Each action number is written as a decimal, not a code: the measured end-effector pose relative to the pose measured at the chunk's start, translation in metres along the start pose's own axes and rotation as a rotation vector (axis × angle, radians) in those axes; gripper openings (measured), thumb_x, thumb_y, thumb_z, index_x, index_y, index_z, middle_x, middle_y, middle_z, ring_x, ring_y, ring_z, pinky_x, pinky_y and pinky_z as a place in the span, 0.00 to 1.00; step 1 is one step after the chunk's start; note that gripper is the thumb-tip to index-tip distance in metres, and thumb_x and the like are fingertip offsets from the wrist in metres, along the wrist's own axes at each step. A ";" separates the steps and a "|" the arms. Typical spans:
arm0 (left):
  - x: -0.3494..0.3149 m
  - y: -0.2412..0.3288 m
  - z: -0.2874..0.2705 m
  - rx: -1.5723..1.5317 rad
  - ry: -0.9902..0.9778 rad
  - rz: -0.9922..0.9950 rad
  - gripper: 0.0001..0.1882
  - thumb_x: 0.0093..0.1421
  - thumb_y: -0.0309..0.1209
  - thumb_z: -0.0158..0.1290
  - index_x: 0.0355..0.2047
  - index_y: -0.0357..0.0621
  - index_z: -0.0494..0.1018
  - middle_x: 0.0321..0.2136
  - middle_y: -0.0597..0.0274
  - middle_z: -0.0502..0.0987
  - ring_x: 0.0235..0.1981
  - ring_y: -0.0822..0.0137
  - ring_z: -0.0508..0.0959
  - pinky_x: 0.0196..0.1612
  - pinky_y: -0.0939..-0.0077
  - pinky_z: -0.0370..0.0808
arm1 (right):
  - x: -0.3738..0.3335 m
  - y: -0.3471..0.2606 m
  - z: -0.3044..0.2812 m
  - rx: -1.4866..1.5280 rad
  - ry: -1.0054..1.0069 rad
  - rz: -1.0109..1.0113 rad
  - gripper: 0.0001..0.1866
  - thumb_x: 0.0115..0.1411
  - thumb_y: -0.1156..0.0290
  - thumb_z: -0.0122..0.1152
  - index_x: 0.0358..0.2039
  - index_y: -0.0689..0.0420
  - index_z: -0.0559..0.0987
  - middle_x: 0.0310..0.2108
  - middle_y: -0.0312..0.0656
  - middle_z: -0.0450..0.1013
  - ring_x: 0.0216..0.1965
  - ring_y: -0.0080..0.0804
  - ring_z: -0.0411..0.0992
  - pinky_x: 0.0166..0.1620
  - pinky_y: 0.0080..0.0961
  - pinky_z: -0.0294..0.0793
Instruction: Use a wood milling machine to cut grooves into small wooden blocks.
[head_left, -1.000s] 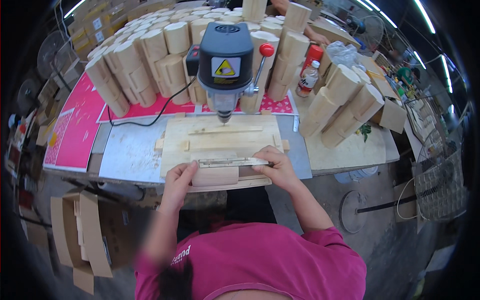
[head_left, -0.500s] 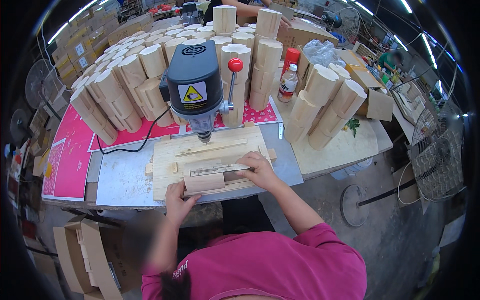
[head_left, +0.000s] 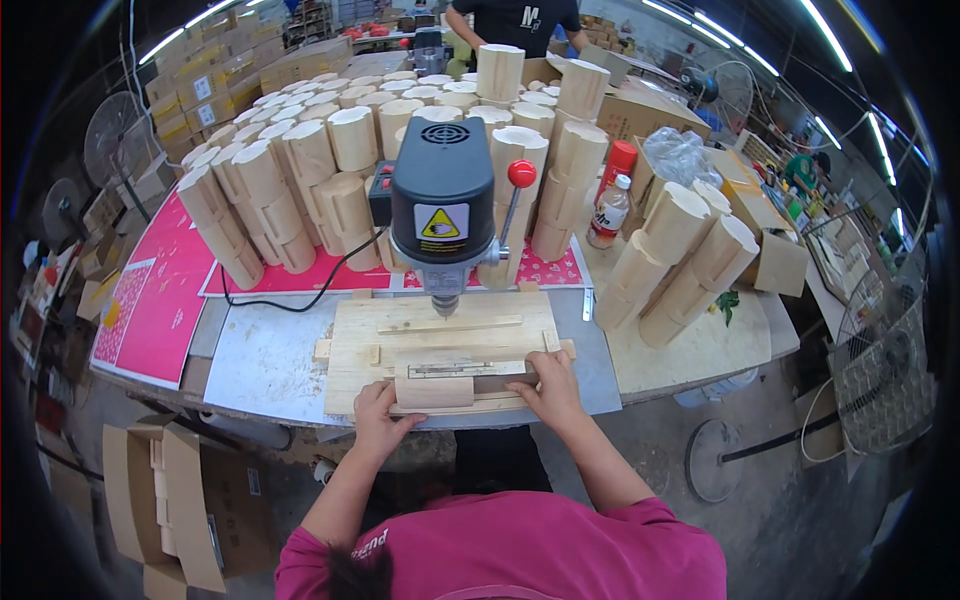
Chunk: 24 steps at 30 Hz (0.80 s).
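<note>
A rounded wooden block lies lengthwise on a flat wooden board, close to its front edge. Its right portion looks darker. Along its far side runs a narrow slotted strip. My left hand grips the block's left end, thumb along the near side. At the right end, my right hand holds on with fingers over the far side and thumb at the front. Above and beyond the board stands a bench drill press; its chuck points down, apart from the block.
Stacked wooden cylinders crowd the table behind the drill, with another group at right. A bottle and a red can stand between. An open carton sits lower left. A person is across the table.
My right hand has shifted from the strip's right end down to the block's right end. My left hand keeps its hold. The whole view has tilted, showing more of the person opposite.
</note>
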<state>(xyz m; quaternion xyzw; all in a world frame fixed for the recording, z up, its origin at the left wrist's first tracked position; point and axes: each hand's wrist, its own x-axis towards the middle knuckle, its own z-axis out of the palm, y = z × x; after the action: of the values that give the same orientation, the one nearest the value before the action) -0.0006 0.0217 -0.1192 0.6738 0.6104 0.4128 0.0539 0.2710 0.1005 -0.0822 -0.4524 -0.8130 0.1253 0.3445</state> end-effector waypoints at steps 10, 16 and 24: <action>0.036 -0.012 0.034 0.093 0.065 -0.011 0.32 0.32 0.40 0.65 0.42 0.47 0.73 0.28 0.63 0.71 0.35 0.58 0.69 0.40 0.64 0.63 | 0.029 0.018 0.006 -0.109 0.022 0.137 0.24 0.42 0.63 0.69 0.37 0.59 0.69 0.31 0.51 0.70 0.32 0.50 0.69 0.34 0.38 0.67; 0.055 -0.023 0.028 0.121 0.026 -0.103 0.31 0.34 0.42 0.64 0.42 0.50 0.73 0.27 0.66 0.71 0.37 0.62 0.69 0.43 0.64 0.59 | 0.062 0.018 0.021 -0.037 -0.030 0.262 0.23 0.45 0.66 0.68 0.35 0.60 0.66 0.25 0.50 0.68 0.25 0.45 0.66 0.29 0.33 0.66; 0.055 -0.042 0.014 0.074 -0.055 -0.041 0.28 0.37 0.41 0.64 0.41 0.52 0.73 0.25 0.69 0.70 0.34 0.65 0.69 0.40 0.68 0.58 | 0.066 0.013 0.031 0.029 -0.058 0.239 0.23 0.44 0.68 0.69 0.36 0.60 0.66 0.27 0.50 0.68 0.25 0.44 0.67 0.29 0.32 0.66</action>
<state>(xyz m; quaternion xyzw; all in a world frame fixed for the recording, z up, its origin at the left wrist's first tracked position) -0.0291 0.0855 -0.1252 0.6737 0.6375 0.3699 0.0542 0.2346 0.1655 -0.0820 -0.5375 -0.7608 0.1901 0.3100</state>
